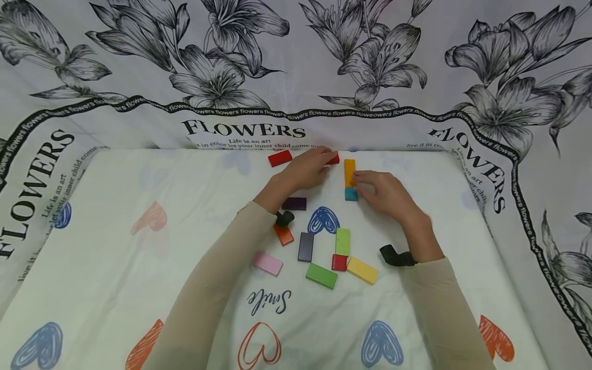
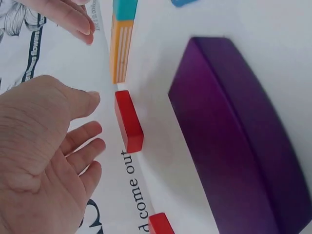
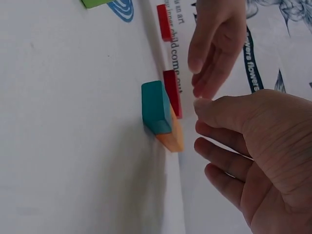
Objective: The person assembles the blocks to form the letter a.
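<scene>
My left hand (image 1: 311,167) hovers over a red block (image 1: 333,160) near the back edge of the white cloth and partly hides it. In the left wrist view, a gap shows between its loosely bent fingers and that red block (image 2: 129,122). My right hand (image 1: 381,191) is just right of an orange block (image 1: 350,172) with a teal block (image 1: 351,194) against its near end. The right wrist view shows the relaxed fingers (image 3: 224,156) apart from the teal block (image 3: 157,107). Another red block (image 1: 280,158) lies left of my left hand.
Nearer me lie purple (image 1: 294,204), orange-red (image 1: 284,235), dark grey (image 1: 306,247), lime (image 1: 343,241), small red (image 1: 339,262), yellow (image 1: 363,270), green (image 1: 321,276) and pink (image 1: 268,263) blocks. Flower-printed fabric (image 1: 296,92) rises behind the cloth.
</scene>
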Demonstrator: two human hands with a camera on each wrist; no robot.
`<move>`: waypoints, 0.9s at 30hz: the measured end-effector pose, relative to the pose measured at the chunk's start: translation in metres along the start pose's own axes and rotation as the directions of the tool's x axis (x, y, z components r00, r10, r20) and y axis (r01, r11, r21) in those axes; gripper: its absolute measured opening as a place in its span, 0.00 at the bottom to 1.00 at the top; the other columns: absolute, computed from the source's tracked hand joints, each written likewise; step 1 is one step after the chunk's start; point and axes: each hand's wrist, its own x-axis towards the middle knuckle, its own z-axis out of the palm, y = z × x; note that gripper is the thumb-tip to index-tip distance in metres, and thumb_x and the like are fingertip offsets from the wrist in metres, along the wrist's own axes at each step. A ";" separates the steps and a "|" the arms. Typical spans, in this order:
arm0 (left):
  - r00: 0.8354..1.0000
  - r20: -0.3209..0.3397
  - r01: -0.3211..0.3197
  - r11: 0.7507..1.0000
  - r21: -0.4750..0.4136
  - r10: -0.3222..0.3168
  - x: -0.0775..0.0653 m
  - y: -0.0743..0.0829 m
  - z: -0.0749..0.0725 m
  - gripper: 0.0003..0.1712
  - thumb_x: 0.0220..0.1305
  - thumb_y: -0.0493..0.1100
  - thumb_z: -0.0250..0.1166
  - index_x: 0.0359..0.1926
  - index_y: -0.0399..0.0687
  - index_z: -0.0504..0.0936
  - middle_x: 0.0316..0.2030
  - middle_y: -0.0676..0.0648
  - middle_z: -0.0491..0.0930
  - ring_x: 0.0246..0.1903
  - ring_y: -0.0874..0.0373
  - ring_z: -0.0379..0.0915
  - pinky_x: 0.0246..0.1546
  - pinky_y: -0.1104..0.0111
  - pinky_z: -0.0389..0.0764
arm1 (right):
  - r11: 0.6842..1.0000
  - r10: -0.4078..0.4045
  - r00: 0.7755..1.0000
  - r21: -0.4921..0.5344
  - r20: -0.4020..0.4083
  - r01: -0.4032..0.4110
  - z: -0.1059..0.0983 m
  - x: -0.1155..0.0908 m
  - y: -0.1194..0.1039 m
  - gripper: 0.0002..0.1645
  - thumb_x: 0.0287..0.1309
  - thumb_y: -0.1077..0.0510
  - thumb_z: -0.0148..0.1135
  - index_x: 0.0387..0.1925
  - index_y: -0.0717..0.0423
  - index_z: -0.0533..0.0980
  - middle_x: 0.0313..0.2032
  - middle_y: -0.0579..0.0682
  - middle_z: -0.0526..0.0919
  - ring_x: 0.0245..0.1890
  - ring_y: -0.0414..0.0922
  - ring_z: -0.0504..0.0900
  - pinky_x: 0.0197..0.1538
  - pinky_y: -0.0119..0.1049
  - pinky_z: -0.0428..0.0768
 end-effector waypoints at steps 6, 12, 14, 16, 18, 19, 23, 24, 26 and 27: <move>1.000 0.001 0.026 1.000 -0.003 -0.026 0.001 -0.002 0.001 0.33 0.79 0.46 0.61 0.80 0.51 0.66 0.76 0.45 0.71 0.76 0.49 0.67 0.79 0.57 0.69 | 1.000 0.026 0.997 0.005 0.072 -0.026 0.007 -0.002 0.001 0.25 0.76 0.56 0.61 0.70 0.57 0.77 0.75 0.56 0.75 0.79 0.59 0.68 0.80 0.59 0.67; 0.997 -0.020 0.071 0.997 0.012 -0.071 0.002 -0.009 0.004 0.33 0.78 0.47 0.62 0.80 0.51 0.68 0.75 0.45 0.72 0.75 0.49 0.68 0.78 0.57 0.70 | 1.000 -0.021 0.997 0.007 0.070 0.021 0.011 0.000 0.003 0.25 0.75 0.56 0.62 0.69 0.59 0.77 0.75 0.56 0.74 0.79 0.59 0.68 0.80 0.58 0.67; 0.998 -0.030 0.064 0.998 0.015 -0.064 0.006 -0.012 0.005 0.32 0.79 0.46 0.61 0.79 0.50 0.68 0.74 0.44 0.73 0.74 0.49 0.69 0.78 0.57 0.71 | 1.000 -0.020 0.998 0.001 0.061 0.020 0.012 0.001 0.004 0.26 0.76 0.56 0.62 0.70 0.59 0.77 0.76 0.56 0.73 0.79 0.59 0.69 0.80 0.58 0.67; 0.998 -0.032 0.059 0.998 0.036 -0.058 0.010 -0.015 0.007 0.31 0.79 0.47 0.61 0.79 0.49 0.69 0.72 0.43 0.74 0.72 0.49 0.70 0.77 0.58 0.71 | 1.000 -0.015 0.998 -0.005 0.056 0.016 0.012 0.002 0.005 0.26 0.76 0.55 0.61 0.70 0.59 0.76 0.76 0.57 0.73 0.78 0.59 0.69 0.80 0.58 0.67; 0.997 -0.033 0.065 0.996 0.055 -0.064 0.015 -0.017 0.009 0.31 0.80 0.47 0.60 0.78 0.48 0.69 0.71 0.43 0.75 0.71 0.49 0.71 0.77 0.58 0.72 | 1.000 -0.016 0.998 -0.009 0.057 0.017 0.013 0.003 0.006 0.26 0.77 0.55 0.61 0.70 0.59 0.76 0.77 0.56 0.72 0.79 0.59 0.68 0.80 0.58 0.67; 0.997 -0.035 0.072 0.995 0.068 -0.069 0.016 -0.018 0.010 0.31 0.80 0.47 0.60 0.78 0.48 0.70 0.70 0.43 0.75 0.70 0.49 0.72 0.76 0.59 0.73 | 1.000 -0.017 0.998 -0.012 0.060 0.018 0.014 0.004 0.005 0.26 0.77 0.55 0.61 0.71 0.59 0.75 0.77 0.56 0.71 0.79 0.58 0.68 0.80 0.57 0.67; 0.995 -0.045 0.089 0.992 0.084 -0.085 0.020 -0.018 0.013 0.31 0.79 0.48 0.61 0.78 0.49 0.70 0.69 0.44 0.76 0.68 0.49 0.73 0.74 0.59 0.75 | 0.999 -0.031 0.997 -0.028 0.066 0.033 0.015 0.004 0.004 0.27 0.77 0.55 0.61 0.71 0.59 0.75 0.77 0.56 0.71 0.79 0.58 0.69 0.80 0.57 0.67; 0.995 -0.052 0.091 0.992 0.083 -0.087 0.021 -0.018 0.013 0.31 0.79 0.47 0.61 0.78 0.49 0.70 0.68 0.44 0.77 0.67 0.49 0.73 0.74 0.59 0.75 | 0.999 -0.033 0.997 -0.032 0.068 0.035 0.015 0.005 0.004 0.27 0.77 0.55 0.61 0.71 0.59 0.75 0.77 0.56 0.72 0.79 0.58 0.69 0.80 0.57 0.67; 0.993 -0.067 0.098 0.992 0.077 -0.093 0.022 -0.017 0.014 0.29 0.79 0.46 0.61 0.77 0.49 0.72 0.66 0.43 0.78 0.64 0.49 0.75 0.71 0.59 0.77 | 0.999 -0.040 0.997 -0.033 0.068 0.043 0.015 0.005 0.005 0.26 0.77 0.55 0.61 0.71 0.58 0.75 0.76 0.56 0.73 0.78 0.58 0.70 0.80 0.57 0.67; 0.993 -0.073 0.101 0.992 0.073 -0.096 0.022 -0.016 0.013 0.28 0.79 0.46 0.61 0.75 0.49 0.73 0.64 0.43 0.79 0.63 0.49 0.75 0.70 0.60 0.78 | 0.998 -0.044 0.997 -0.030 0.067 0.046 0.015 0.005 0.006 0.26 0.77 0.55 0.61 0.71 0.58 0.76 0.76 0.56 0.73 0.78 0.57 0.70 0.80 0.56 0.67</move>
